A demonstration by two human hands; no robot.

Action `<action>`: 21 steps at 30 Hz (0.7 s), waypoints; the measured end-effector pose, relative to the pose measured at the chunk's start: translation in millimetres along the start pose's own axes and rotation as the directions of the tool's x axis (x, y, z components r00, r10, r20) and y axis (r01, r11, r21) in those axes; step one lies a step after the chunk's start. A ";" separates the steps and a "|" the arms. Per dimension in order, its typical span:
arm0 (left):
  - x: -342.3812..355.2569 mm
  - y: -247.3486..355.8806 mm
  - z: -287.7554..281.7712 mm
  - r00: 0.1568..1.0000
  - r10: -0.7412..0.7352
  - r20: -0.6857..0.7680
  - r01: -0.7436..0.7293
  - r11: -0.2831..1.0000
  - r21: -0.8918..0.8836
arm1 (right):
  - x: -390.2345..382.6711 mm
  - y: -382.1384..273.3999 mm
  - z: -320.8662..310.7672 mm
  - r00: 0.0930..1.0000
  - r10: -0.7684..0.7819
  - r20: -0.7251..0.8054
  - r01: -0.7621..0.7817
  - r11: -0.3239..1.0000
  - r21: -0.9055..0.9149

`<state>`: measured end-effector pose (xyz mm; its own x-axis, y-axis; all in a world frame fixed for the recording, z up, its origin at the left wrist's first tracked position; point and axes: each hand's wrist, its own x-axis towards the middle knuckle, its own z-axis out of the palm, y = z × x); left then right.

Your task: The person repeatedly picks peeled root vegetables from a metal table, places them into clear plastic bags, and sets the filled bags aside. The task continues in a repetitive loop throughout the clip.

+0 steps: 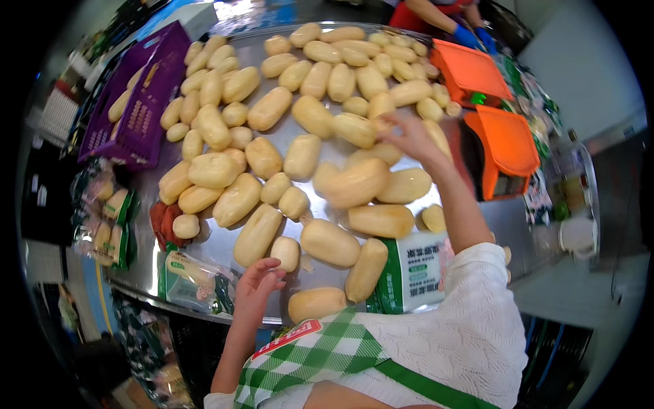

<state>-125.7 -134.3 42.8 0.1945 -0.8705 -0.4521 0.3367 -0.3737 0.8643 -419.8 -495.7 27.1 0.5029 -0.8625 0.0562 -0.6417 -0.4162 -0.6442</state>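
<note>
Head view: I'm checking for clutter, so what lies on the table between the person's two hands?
In the head view, pale peeled lotus roots on the steel table fill the stretch between left hand and right hand.

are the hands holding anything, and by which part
Nothing is clearly held. The right hand reaches out over the lotus roots, fingertips touching one at most. The left hand rests open by a small root.

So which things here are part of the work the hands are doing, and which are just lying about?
In hand:
- right hand, reaching into the peeled lotus roots on the metal table
- left hand, fingers curled, beside a small root near the table's front edge
- printed bag under the right forearm

Lying about:
- purple crate
- orange scales
- bagged roots at the left
- a co-worker's blue-gloved hands
</note>
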 end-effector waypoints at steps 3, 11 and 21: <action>-3.4 -2.8 -6.3 0.999 -0.041 -0.009 0.042 0.996 0.080 | 54.8 71.3 -25.3 0.946 -0.280 -0.166 0.177 0.869 -0.462; -6.1 -3.7 4.9 1.000 -0.024 0.013 0.020 0.968 0.251 | 103.7 118.7 5.4 1.000 0.006 -0.015 -0.017 0.476 -0.879; -7.5 -8.6 6.9 0.993 0.105 0.047 -0.115 0.948 0.298 | 86.9 181.5 -29.4 0.906 -0.352 -0.236 0.146 0.782 -0.606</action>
<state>-136.5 -126.8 40.3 0.1850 -0.9193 -0.3475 0.0218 -0.3496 0.9366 -509.6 -654.7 -62.5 0.5449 -0.7023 0.4581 -0.7791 -0.6260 -0.0330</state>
